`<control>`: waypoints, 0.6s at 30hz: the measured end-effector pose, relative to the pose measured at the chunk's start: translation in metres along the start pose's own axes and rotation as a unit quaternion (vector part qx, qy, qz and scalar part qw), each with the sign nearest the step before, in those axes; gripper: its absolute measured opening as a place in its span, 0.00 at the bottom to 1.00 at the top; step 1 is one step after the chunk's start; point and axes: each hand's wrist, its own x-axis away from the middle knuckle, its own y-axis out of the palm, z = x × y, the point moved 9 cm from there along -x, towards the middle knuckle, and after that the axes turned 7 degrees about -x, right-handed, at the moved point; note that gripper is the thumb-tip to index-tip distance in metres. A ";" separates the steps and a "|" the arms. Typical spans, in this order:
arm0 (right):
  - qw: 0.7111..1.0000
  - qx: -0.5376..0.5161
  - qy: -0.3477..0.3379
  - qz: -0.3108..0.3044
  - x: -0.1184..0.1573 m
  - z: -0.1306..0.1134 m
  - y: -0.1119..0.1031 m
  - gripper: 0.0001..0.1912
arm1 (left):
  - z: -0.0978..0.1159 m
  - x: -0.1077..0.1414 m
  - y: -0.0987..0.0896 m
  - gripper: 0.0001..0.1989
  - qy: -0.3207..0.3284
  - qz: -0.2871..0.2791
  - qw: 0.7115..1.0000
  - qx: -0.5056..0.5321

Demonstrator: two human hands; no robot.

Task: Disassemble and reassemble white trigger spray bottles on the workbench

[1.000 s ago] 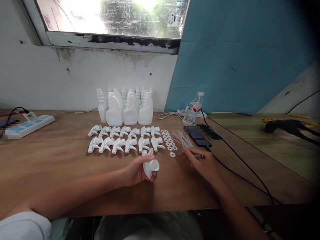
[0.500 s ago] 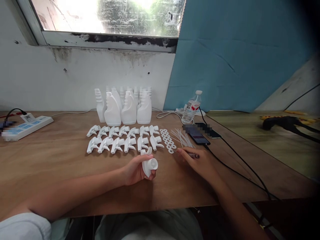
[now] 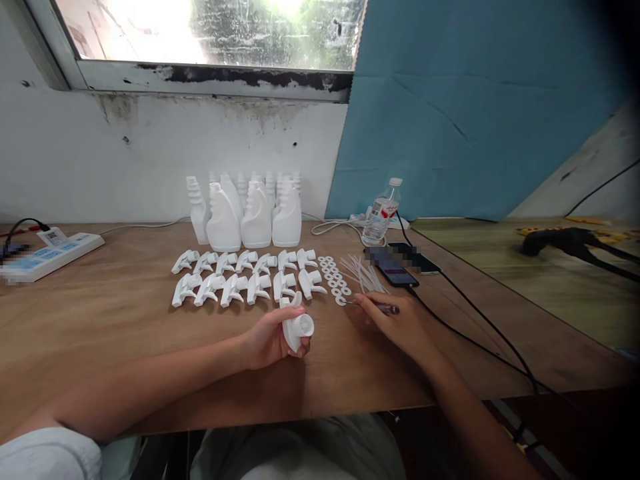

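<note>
My left hand (image 3: 273,339) is closed round a white trigger spray head (image 3: 295,327), its round collar turned toward me and to the right. In my right hand (image 3: 387,317) is a thin metal tool with a dark brownish handle (image 3: 389,309), perhaps a small screwdriver or awl. The tool's tip is at the nearest of several white ring washers (image 3: 341,301); whether it touches the ring is too small to tell. Two rows of white trigger spray heads (image 3: 234,291) lie left of the washers. Thin white tubes (image 3: 364,273) are spread beyond my right hand.
White bottles (image 3: 225,223) stand against the wall behind the spray heads. A clear water bottle (image 3: 383,217) and two phones (image 3: 395,270) with black cables (image 3: 480,350) are at the right. A white power strip (image 3: 55,257) lies at the far left of the wooden table (image 3: 125,313).
The view has shifted very slightly. The tool tip in my right hand stays by the nearest washer, and my left hand still holds the spray head almost unmoved.
</note>
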 end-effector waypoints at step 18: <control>1.000 -0.002 -0.014 0.002 0.000 0.000 -0.001 0.23 | -0.003 -0.003 -0.003 0.09 -0.004 -0.014 1.000 0.017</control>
